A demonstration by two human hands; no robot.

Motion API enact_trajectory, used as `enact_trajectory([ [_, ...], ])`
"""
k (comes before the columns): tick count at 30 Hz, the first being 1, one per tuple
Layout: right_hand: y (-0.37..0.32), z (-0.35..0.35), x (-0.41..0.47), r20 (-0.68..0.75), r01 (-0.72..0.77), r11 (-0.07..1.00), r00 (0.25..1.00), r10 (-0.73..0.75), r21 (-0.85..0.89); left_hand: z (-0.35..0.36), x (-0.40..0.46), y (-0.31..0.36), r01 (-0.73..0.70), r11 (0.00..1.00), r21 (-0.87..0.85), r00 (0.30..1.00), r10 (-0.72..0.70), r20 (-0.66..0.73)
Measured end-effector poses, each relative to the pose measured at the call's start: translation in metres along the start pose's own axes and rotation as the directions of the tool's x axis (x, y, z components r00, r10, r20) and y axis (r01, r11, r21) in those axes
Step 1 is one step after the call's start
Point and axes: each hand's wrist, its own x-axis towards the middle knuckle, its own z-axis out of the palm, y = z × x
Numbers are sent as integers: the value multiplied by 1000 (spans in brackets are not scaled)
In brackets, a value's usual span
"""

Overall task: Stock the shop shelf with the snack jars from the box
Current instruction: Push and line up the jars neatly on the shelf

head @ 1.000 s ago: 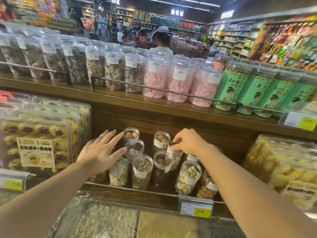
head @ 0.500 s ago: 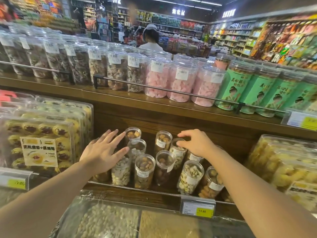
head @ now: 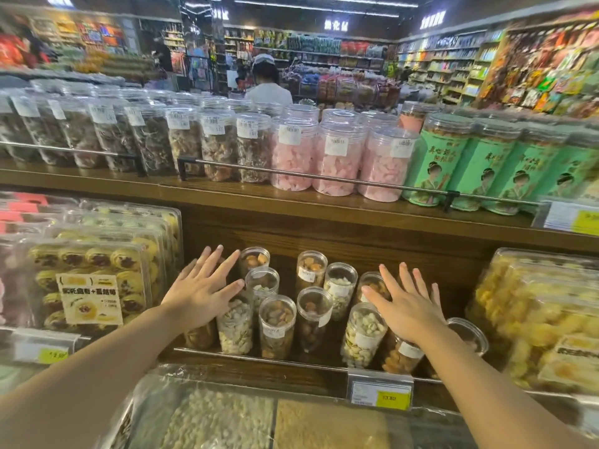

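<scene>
Clear plastic snack jars (head: 277,325) stand clustered on the lower shelf (head: 259,358), just behind the yellow price tag (head: 393,397). Left hand (head: 201,294) and right hand (head: 410,307) flank the cluster, fingers (head: 374,291) straight and spread, holding nothing, palms against the outer jars. To tidy well, I would press both sides inward evenly, keeping jars upright and labels forward. Behind the cluster, pink jars (head: 334,157) line the upper shelf.

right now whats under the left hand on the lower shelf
Under the left hand stand small clear snack jars of pale nuts and one darker jar; the hand covers their lids.
</scene>
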Motion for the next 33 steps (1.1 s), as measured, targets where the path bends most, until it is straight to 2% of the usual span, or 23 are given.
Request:
enact_trajectory([
  [4,-1,-2,-3,-8,6,1000,1000,-6,6,-20,2,4,87,990,-111,995,-81,56],
  [6,-2,-2,-4,-7,3,1000,1000,-3,10,-31,0,13,90,989,-114,995,-94,-36],
  [8,-2,-2,-3,-8,2,1000,1000,-2,3,-40,-4,34,-11,999,-51,985,2,-173],
  [10,-2,-2,-3,-8,4,1000,1000,-4,-6,-47,-10,71,-150,989,-4,965,145,-218],
  [13,-1,-2,-3,-10,16,1000,1000,-16,-24,-40,-12,129,-281,956,86,946,291,-144],
  [16,-1,-2,-4,-14,21,999,1000,-21,-24,-22,-6,158,-265,956,127,963,269,-18],
  [19,-1,-1,-1,-13,12,1000,1000,-13,-14,-17,0,164,-233,972,-2,969,233,81],
  [22,0,-2,5,18,10,999,1000,-9,-35,-25,8,166,-206,965,-162,937,242,252],
  [33,1,1,2,-16,28,998,999,-28,-49,-25,7,168,-246,967,-60,954,253,161],
])
